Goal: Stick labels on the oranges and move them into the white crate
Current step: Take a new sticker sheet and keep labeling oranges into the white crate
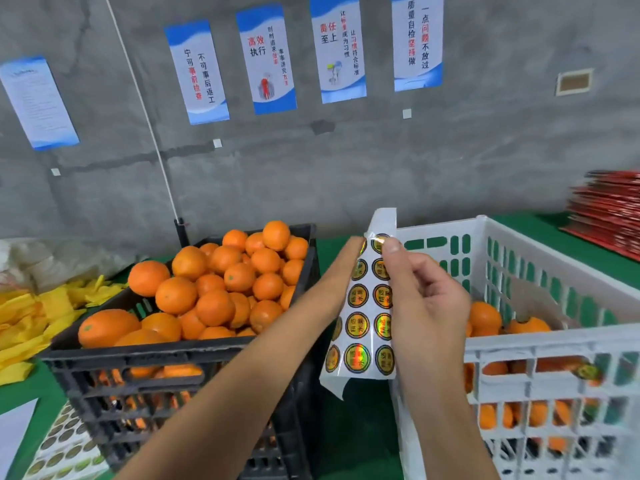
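Head camera: a person at a green-covered table (356, 427) holds a sheet of round gold holographic labels (369, 313) upright between two crates. The left hand (341, 271) backs the sheet from its left side, fingers straight along the paper and mostly hidden behind it. The right hand (424, 299) pinches a label (380, 242) at the top of the sheet's right column between thumb and forefinger, the other fingers curled loosely below. The top of the backing paper stands bare and curls over above the pinch.

To the left, a black slatted crate (180, 372) is heaped with unlabelled oranges (214, 282) that rise above its rim. To the right, the white crate (540, 348) holds a lower layer of oranges (485, 315), seen over the near wall and through its slots; one of them shows a gold label (588, 370) through a slot in the near wall.

A second sheet of labels (65, 448) lies flat on the table at lower left, just beside the black crate. Yellow packing sleeves (38, 317) are piled at the left edge, and a stack of red cartons (606, 216) sits at far right. On the grey concrete wall (346, 161) behind hang blue-and-white posters (266, 60) with Chinese text.
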A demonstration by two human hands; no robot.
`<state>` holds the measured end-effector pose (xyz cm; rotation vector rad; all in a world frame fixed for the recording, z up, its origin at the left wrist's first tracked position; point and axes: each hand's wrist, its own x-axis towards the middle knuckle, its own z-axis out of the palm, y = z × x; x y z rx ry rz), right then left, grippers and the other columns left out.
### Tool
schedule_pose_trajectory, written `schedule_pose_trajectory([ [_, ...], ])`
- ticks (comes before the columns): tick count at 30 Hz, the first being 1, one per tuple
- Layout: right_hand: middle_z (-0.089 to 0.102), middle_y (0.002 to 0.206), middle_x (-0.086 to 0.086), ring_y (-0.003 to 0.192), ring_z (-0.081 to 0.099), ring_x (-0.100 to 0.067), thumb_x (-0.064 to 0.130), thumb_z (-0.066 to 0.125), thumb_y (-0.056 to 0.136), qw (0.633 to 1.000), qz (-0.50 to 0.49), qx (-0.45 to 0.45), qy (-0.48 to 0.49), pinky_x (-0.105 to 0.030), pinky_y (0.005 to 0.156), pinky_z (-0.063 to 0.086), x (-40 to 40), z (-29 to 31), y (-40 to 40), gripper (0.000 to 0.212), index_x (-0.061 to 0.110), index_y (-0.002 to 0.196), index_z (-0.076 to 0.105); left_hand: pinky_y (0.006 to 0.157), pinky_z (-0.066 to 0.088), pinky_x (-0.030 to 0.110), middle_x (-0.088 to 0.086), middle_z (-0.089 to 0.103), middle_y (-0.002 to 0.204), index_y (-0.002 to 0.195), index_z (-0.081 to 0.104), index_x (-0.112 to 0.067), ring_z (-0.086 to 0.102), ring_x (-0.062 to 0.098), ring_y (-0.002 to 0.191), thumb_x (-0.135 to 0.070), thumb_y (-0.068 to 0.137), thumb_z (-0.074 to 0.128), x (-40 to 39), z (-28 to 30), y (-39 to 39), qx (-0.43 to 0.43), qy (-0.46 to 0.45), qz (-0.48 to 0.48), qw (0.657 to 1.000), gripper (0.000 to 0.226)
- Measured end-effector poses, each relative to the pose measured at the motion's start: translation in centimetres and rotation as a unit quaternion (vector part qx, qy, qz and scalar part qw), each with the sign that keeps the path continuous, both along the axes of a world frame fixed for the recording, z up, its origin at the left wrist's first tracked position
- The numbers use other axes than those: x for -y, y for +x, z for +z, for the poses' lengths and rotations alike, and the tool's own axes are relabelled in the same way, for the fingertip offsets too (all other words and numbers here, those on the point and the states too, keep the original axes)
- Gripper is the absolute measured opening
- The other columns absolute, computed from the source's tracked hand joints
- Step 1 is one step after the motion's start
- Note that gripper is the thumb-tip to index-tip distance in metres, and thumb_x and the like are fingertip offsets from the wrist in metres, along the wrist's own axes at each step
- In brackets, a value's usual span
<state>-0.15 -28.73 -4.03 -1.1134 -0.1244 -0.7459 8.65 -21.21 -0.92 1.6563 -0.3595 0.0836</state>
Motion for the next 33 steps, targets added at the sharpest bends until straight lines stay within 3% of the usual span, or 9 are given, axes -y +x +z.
schedule_pose_trajectory([
  [3,0.077,0.079,-0.004,0.070,0.075,-0.025,0.042,0.071,0.094,1.000,-0.013,-0.006,-0.005,-0.041,0.059,0.062,0.3,-0.2,0.0,0.029,0.019,0.077,0.073,0.053,0.047,0.019,-0.002,0.068,0.066,0.095,0.066,0.000,0.061,0.009,0.056,-0.009,0.103,0.053,-0.7,2.1,-0.5,0.039,-0.032,0.021,0.998,0.017],
  [7,0.074,0.076,-0.008,0.076,0.072,-0.037,0.045,0.072,0.093,0.999,-0.030,0.000,-0.021,-0.059,0.073,0.061,-0.1,-0.3,0.4,0.030,0.020,0.078,0.073,0.085,0.059,0.027,0.005,0.076,0.110,0.112,0.072,-0.004,0.073,0.016,0.103,-0.013,0.103,0.058,-3.8,2.3,-3.1,0.200,-0.104,0.061,0.972,0.019],
  [9,0.074,0.076,-0.006,0.075,0.071,-0.028,0.042,0.072,0.094,0.999,-0.035,0.013,-0.034,-0.050,0.075,0.061,-0.6,-0.3,0.6,0.026,0.020,0.079,0.075,0.096,0.055,0.029,-0.002,0.073,0.122,0.114,0.075,-0.013,0.067,0.015,0.118,-0.016,0.099,0.065,-5.4,1.0,-4.8,0.305,-0.019,0.032,0.952,0.018],
  [12,0.073,0.072,0.004,0.069,0.066,-0.008,0.037,0.069,0.098,0.996,-0.035,0.044,-0.066,-0.024,0.067,0.054,-1.4,-0.3,0.5,0.022,0.025,0.081,0.078,0.106,0.050,0.034,-0.008,0.067,0.133,0.123,0.074,-0.015,0.059,0.016,0.131,-0.020,0.095,0.072,-7.1,-0.6,-6.3,0.342,0.094,-0.004,0.935,0.028],
  [14,0.072,0.069,0.006,0.066,0.064,-0.003,0.036,0.066,0.100,0.994,-0.018,0.053,-0.093,-0.016,0.062,0.050,-1.8,-0.3,0.4,0.024,0.025,0.082,0.078,0.107,0.049,0.033,-0.008,0.068,0.132,0.125,0.073,-0.014,0.059,0.013,0.130,-0.017,0.093,0.074,-7.7,-1.0,-6.6,0.343,0.100,0.002,0.934,0.032],
  [20,0.077,0.086,0.000,0.079,0.075,-0.015,0.021,0.059,0.104,0.985,0.083,0.042,-0.148,-0.023,0.063,0.058,-2.7,-0.2,-0.2,0.018,0.020,0.101,0.076,0.094,0.058,0.030,-0.010,0.076,0.114,0.121,0.075,-0.016,0.071,0.012,0.110,-0.016,0.094,0.072,-9.8,-0.8,-7.0,0.291,0.052,0.033,0.955,0.028],
  [24,0.065,0.074,-0.005,0.058,0.055,-0.024,0.023,0.054,0.106,0.962,0.064,0.070,-0.256,-0.038,0.051,0.045,-3.5,-0.6,0.0,0.017,0.027,0.103,0.071,0.086,0.059,0.026,-0.007,0.079,0.100,0.109,0.079,-0.012,0.075,0.012,0.096,-0.013,0.094,0.072,-11.2,-0.7,-7.0,0.287,0.049,0.046,0.956,0.016],
  [29,0.058,0.072,0.013,0.063,0.052,-0.006,0.022,0.051,0.108,0.939,0.062,0.075,-0.331,-0.013,0.058,0.037,-4.2,-0.9,0.4,0.018,0.025,0.101,0.067,0.079,0.058,0.022,-0.005,0.079,0.095,0.101,0.080,-0.015,0.075,0.011,0.089,-0.015,0.096,0.070,-13.1,-0.8,-6.9,0.267,0.056,0.023,0.962,0.011],
  [33,0.058,0.069,0.020,0.064,0.055,-0.001,0.023,0.053,0.107,0.938,0.056,0.048,-0.340,-0.009,0.059,0.037,-5.0,-1.3,0.6,0.018,0.024,0.098,0.068,0.068,0.059,0.024,0.003,0.079,0.087,0.096,0.080,-0.015,0.074,0.014,0.078,-0.012,0.097,0.068,-14.9,-0.5,-5.9,0.235,0.068,0.004,0.970,0.012],
])
